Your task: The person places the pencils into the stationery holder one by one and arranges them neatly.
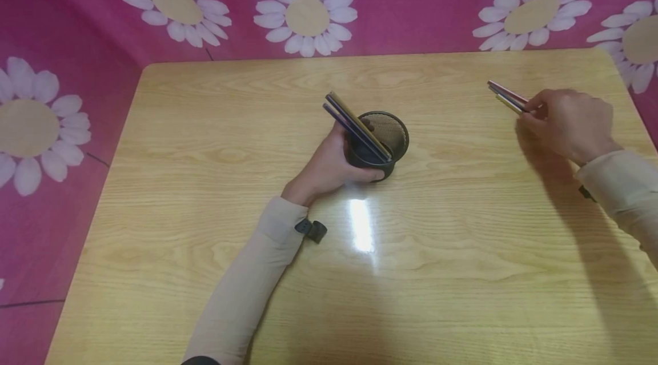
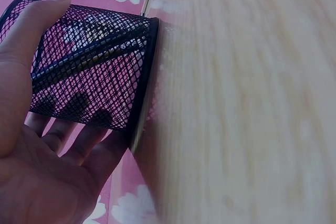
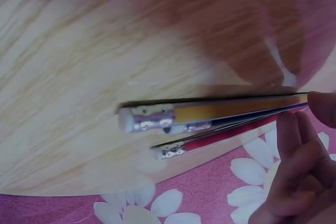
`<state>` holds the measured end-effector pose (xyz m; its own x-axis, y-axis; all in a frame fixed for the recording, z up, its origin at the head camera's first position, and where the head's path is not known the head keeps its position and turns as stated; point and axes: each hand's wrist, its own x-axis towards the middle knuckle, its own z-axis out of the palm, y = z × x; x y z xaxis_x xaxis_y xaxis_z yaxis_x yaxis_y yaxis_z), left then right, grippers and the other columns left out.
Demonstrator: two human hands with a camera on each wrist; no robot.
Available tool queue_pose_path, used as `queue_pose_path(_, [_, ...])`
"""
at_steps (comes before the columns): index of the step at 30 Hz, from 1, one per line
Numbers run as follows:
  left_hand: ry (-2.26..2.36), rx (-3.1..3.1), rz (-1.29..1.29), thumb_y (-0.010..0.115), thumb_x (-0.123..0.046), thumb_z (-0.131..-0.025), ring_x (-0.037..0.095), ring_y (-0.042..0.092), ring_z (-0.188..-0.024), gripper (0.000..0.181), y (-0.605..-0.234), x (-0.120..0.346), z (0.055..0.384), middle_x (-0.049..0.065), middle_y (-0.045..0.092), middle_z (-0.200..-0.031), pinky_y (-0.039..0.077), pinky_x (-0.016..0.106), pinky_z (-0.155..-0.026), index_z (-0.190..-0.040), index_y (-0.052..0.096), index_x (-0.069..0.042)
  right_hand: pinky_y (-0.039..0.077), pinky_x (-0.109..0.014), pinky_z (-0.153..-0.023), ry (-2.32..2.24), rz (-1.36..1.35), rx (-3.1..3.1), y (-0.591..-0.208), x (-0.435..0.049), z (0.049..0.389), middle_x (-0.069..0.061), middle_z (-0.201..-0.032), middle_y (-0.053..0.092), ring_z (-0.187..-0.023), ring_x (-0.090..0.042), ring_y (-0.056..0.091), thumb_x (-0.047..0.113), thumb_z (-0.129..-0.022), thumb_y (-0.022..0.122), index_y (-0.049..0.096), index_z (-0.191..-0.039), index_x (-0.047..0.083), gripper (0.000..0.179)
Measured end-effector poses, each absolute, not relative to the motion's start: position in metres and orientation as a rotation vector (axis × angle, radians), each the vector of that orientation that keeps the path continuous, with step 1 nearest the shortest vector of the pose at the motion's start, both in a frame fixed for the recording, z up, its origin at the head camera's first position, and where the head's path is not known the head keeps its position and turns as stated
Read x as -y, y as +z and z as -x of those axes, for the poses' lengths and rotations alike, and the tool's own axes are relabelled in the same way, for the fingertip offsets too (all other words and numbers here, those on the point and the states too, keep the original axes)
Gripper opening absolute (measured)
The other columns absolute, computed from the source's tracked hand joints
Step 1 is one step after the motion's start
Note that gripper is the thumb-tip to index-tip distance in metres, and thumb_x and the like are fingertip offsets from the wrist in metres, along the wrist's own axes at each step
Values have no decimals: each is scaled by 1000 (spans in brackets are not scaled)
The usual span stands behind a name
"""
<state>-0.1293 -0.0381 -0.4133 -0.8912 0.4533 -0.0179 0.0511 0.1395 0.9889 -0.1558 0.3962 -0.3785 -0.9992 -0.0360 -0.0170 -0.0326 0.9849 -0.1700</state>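
My left hand grips a black mesh pencil cup at the middle of the table, thumb on the near side and fingers round the far side. Several pencils, dark and yellowish, lean out of the cup's left rim. In the left wrist view the cup's base is right at the tabletop. Over at the right, my right hand pinches three pencils between thumb and fingers: a yellow pencil, a red pencil and a dark blue one between them. Their white eraser ends point away from the hand, close over the wood.
The wooden table has a glossy top with a bright light reflection in front of the cup. A pink cloth with large white daisies hangs along its back and left sides.
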Motion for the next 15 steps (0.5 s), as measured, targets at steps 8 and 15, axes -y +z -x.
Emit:
queue_pose_path(8, [1809, -2113, -483, 101, -1, -72, 18, 59, -133, 102, -413, 38, 130, 13, 61, -147, 39, 26, -120, -156, 42, -4, 40, -56, -54, -213, 60, -3100, -382, -401, 159, -21, -86, 70, -72, -41, 62, 21, -97, 75, 74, -109, -3, 27])
queue_pose_path(15, [1800, -2115, -475, 101, -1, -73, 17, 58, -134, 103, -412, 38, 129, 12, 61, -146, 38, 26, -120, -157, 42, -4, 38, -53, -53, -213, 76, -3088, -384, -400, 159, -18, -82, 69, -69, -37, 59, 20, -98, 73, 75, -107, -3, 24])
